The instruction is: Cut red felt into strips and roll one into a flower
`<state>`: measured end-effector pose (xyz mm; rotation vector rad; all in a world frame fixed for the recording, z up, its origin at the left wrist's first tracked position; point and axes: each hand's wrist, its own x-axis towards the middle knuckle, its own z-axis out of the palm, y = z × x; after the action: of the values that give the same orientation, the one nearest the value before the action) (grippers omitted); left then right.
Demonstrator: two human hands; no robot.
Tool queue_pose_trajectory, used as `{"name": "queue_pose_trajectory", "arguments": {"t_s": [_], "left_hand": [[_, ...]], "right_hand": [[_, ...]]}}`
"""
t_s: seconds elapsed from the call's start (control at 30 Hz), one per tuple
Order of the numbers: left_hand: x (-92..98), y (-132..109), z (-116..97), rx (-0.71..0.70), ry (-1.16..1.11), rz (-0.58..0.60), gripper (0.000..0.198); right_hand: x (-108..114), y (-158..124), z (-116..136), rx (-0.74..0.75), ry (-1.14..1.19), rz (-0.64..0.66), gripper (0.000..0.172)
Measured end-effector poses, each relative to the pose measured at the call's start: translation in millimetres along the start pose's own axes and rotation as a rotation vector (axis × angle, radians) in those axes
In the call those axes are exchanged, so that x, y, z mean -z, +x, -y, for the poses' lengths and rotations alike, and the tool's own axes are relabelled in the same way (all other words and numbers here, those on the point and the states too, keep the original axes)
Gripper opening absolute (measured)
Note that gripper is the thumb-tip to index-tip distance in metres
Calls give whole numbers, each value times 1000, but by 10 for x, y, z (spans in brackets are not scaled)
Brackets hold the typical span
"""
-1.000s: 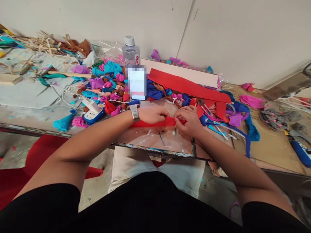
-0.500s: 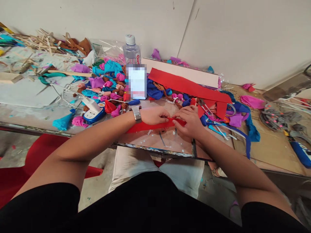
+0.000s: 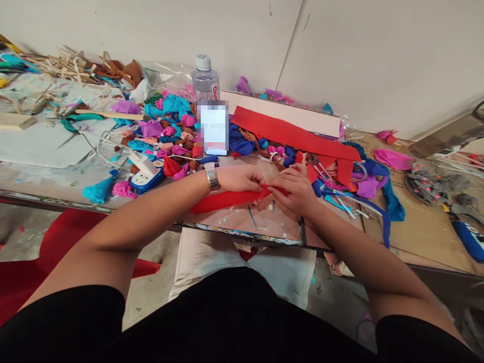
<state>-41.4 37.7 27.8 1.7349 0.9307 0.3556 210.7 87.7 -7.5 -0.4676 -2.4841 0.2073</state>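
Note:
A red crepe-paper strip runs under my left wrist, its loose end trailing left over the table's front part. My left hand pinches the strip near its right end. Close against it, my right hand grips the same end between thumb and fingers. The fingertips of both hands nearly meet, and the bit of strip between them is bunched and partly hidden. Behind my hands lies a longer, flat red strip on top of other scraps.
A phone leans upright before a water bottle. Around them are many coloured paper rosettes. To the left are a blue-white power socket and green-handled pliers. Tweezers lie right of my hands; cardboard covers the right side.
The loose left part of the red strip has shifted slightly, showing more of its width below my left wrist. Both hands stay nearly in place, with small finger movements at the bunched end.

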Motion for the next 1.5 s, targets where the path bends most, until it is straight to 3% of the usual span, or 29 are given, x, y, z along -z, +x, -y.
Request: {"name": "queue_pose_trajectory", "arguments": {"t_s": [0.2, 0.33, 0.47, 0.63, 0.8, 1.13, 1.5], "left_hand": [[-25, -13, 14, 32, -267, 69, 18], [-42, -25, -17, 34, -266, -1, 29], [-42, -18, -15, 51, -222, -19, 24], [-20, -2, -11, 32, -91, -73, 26], [-4, 17, 10, -61, 255, -176, 34], [-180, 15, -32, -59, 741, -382, 30], [-205, 19, -34, -45, 879, -409, 33]], "right_hand": [[20, -8, -7, 58, 10, -18, 13], [27, -4, 14, 49, -3, -36, 12], [30, 7, 33, 29, -14, -37, 12], [30, 5, 42, 26, -5, -25, 11], [5, 1, 67, -54, 11, 25, 16], [-58, -2, 76, -183, 91, 20, 10], [-36, 3, 66, -167, 79, 59, 12]]}}
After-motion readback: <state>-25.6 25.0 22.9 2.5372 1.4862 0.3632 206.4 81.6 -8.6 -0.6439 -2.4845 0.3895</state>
